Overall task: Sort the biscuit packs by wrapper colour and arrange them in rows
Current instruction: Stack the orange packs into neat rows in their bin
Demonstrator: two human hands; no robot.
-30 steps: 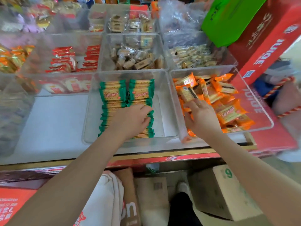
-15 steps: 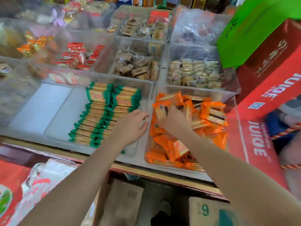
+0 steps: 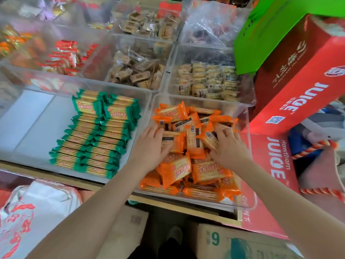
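- Red cartons point(image 3: 298, 101) on the right read "JUICE" in white, and the nearer one point(image 3: 276, 165) adds "Hawthorn"; a QR code sits on the upper carton's side.
- A bright green box point(image 3: 270, 32) lies across the top of the upper red carton, its print too blurred to read.
- Down near the floor, a brown carton point(image 3: 242, 242) shows a green "6".
- Both hands are in the clear bin point(image 3: 244, 116) of orange biscuit packs point(image 3: 175, 169), near right on the counter point(image 3: 179, 207).
- The left hand point(image 3: 151, 144) lies over the pile, fingers bent onto a pack; whether it grips one I cannot tell.
- The right hand point(image 3: 228, 146) has its fingers curled on an orange pack with a barcode up.
- Orange wrappers carry red characters and barcodes, jumbled at all angles.
- Left of that, the green biscuit packs point(image 3: 97, 135) stand in two neat rows in their own clear bin point(image 3: 37, 116), far ends stacked higher.
- Farther bins hold red-wrapped snacks point(image 3: 65, 57), brown-wrapped pieces point(image 3: 136, 70) and pale yellow packs point(image 3: 207, 79) with barcodes.
- A white bag with red print point(image 3: 31, 212) hangs below the counter edge, near left.
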